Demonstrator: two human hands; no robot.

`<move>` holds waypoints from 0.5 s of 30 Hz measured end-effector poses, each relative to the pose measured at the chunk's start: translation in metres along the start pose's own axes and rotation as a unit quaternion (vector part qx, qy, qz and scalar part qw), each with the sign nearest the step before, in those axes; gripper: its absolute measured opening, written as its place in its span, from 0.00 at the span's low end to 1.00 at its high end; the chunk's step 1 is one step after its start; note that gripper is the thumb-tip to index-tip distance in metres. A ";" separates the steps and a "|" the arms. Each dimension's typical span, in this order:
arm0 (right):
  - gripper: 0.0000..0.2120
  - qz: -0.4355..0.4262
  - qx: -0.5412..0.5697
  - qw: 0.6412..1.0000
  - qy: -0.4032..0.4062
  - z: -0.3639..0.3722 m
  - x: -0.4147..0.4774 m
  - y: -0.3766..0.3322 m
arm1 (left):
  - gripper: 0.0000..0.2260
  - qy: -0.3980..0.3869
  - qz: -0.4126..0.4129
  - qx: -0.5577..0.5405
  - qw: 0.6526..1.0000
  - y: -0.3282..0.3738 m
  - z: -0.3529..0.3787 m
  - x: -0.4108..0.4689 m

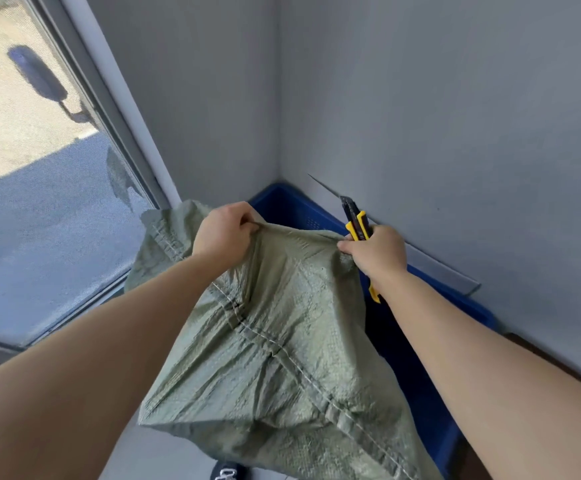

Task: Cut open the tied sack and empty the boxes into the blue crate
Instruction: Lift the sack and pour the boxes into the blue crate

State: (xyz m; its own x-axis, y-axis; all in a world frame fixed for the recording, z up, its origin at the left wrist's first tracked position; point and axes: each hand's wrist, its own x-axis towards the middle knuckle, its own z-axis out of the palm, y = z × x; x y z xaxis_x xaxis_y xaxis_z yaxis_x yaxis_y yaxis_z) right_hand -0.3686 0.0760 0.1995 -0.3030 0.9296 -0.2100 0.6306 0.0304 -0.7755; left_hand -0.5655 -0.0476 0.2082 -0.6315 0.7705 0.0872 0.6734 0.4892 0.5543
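The blue crate [292,206] sits on the floor in the corner where two grey walls meet. A green woven sack [282,341] hangs over the crate's left side and hides much of it.

The left hand [225,233] grips the sack's top edge in a tight fist, above the crate's far left corner. The right hand [377,251] pinches the same edge further right, above the crate's middle. That hand is also wrapped round a yellow and black utility knife [356,225]. The thin blade [323,187] is pushed out. It points up and away from the sack, toward the wall behind the crate.

The sack hangs long-ways, from the two hands down toward the person's feet. A stitched seam runs down it. I cannot see any boxes. I cannot see the sack's low end, so I cannot tell if it is open.

The crate is right below the hands. I think the next move is to lift or shake the sack so things drop straight down into it. The right hand is nearer the crate's middle. The bare blade is close to fingers and cloth, so it could nick something.

A window [22,168] is left of the crate. A dark shoe [228,472] shows near the crate's front.
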 end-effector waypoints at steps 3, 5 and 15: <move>0.08 0.008 0.000 1.000 0.010 -0.002 0.002 0.002 | 0.09 0.006 -0.032 -0.058 0.998 0.009 0.003 0.013; 0.08 0.015 0.004 1.000 0.016 -0.004 0.004 0.003 | 0.08 0.008 -0.049 -0.081 0.995 0.014 0.005 0.020; 0.21 0.057 -0.004 0.997 -0.043 -0.007 -0.011 0.009 | 0.04 -0.022 -0.126 -0.230 0.965 0.023 0.010 0.051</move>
State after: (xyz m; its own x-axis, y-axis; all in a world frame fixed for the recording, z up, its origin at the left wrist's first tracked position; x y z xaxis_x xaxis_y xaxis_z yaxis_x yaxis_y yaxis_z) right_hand -0.3541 0.0687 0.1988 -0.2889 0.8927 -0.3458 0.6693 -0.0699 -0.7397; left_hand -0.5783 0.0074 0.2174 -0.7288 0.6725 -0.1287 0.2520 0.4383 0.8628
